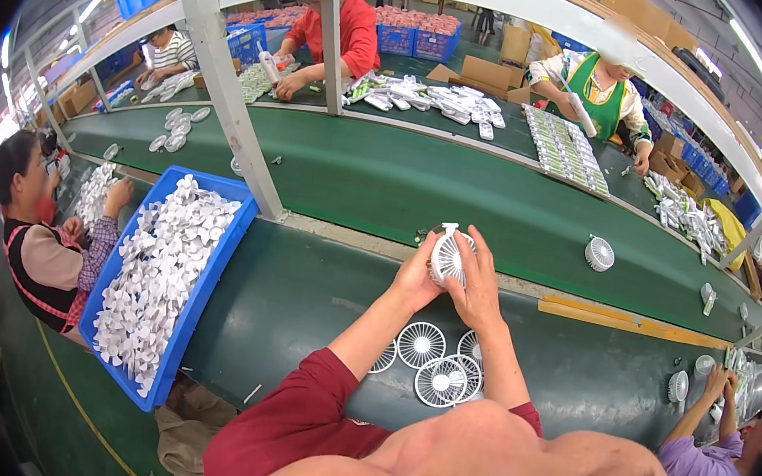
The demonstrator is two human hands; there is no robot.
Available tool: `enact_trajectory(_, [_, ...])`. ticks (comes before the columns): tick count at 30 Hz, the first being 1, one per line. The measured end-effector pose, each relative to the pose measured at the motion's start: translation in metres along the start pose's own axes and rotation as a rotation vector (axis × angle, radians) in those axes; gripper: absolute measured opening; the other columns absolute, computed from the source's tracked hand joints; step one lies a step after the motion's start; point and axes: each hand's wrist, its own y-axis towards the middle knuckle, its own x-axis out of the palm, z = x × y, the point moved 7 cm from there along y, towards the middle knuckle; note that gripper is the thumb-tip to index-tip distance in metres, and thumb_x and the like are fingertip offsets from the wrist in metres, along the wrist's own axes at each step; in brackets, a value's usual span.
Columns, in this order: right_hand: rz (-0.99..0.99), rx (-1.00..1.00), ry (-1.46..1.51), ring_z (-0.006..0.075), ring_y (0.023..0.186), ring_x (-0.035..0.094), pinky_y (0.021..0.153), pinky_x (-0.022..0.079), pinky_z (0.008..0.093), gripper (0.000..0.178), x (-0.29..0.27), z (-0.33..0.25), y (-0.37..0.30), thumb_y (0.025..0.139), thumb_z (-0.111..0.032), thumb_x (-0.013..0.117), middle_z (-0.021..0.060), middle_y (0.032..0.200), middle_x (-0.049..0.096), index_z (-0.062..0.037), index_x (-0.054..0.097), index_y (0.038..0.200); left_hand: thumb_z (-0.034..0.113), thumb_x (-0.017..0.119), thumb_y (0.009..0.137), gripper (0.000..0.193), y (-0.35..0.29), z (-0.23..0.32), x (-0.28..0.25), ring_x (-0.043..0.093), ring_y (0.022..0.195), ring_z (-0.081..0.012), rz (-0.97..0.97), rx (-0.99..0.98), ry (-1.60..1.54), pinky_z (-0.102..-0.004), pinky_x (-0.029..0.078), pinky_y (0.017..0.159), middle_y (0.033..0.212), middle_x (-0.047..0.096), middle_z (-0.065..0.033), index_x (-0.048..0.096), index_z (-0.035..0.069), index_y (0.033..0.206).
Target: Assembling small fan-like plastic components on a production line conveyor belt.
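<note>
A small white fan head [449, 259] with a ribbed round grille is held up between my two hands over the far edge of the green bench. My left hand [415, 283] wraps its left side. On its right side my right hand [479, 289] presses, thumb across the grille and fingers curled behind. Below my wrists, several loose white round fan grilles [421, 345] lie on the bench [302, 295], some overlapping and partly hidden by my right forearm.
A blue bin [168, 369] of white fan blades [161, 281] stands left. Beyond a ledge runs a green conveyor belt [359, 181] carrying a fan head [600, 254]. A metal post [230, 86] rises ahead. Co-workers sit across the belt and on both sides; yellow strips [630, 322] lie right.
</note>
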Motion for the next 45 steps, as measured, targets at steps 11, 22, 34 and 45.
enact_trajectory(11, [0.069,-0.075,0.187,0.0431,0.138,0.034,0.112,0.029,0.0467,0.089,0.003,-0.002,0.004,0.093,-0.070,0.033,0.0270,0.151,0.032,0.0016,0.034,0.146,0.040,0.038,0.106,0.052,-0.020,0.008,0.026,0.056,0.117,-0.0162,0.097,0.370,0.229,-0.0332,0.047,0.097,0.130,0.054,-0.0071,0.036,0.005,0.145])
enact_trajectory(22, [0.104,-0.033,0.284,0.0426,0.138,0.033,0.113,0.028,0.0473,0.094,0.010,-0.004,0.002,0.089,-0.073,0.038,0.0273,0.149,0.031,0.0005,0.030,0.146,0.025,0.048,0.102,0.031,-0.022,0.019,0.032,0.054,0.109,-0.0137,0.093,0.294,0.146,-0.0302,0.045,0.093,0.118,0.055,-0.0045,0.049,0.007,0.127])
enact_trajectory(34, [0.109,0.246,0.714,0.0279,0.135,0.038,0.112,0.029,0.0373,0.073,0.030,0.009,-0.005,0.098,-0.054,0.039,0.0170,0.143,0.039,-0.0005,0.029,0.146,0.017,0.040,0.105,0.026,-0.034,0.022,0.041,0.053,0.105,-0.0132,0.182,0.788,0.717,-0.0294,0.043,0.094,0.119,0.052,-0.0096,0.042,0.003,0.126])
enact_trajectory(45, [0.312,0.436,-0.531,0.0435,0.126,0.046,0.106,0.038,0.0467,0.060,-0.068,0.124,-0.030,0.081,-0.018,0.074,0.0246,0.138,0.047,-0.0038,0.050,0.134,0.017,0.060,0.093,0.049,-0.013,0.022,0.019,0.044,0.129,-0.0325,0.161,0.662,1.143,-0.0400,0.037,0.104,0.142,0.044,-0.0181,0.044,0.006,0.138])
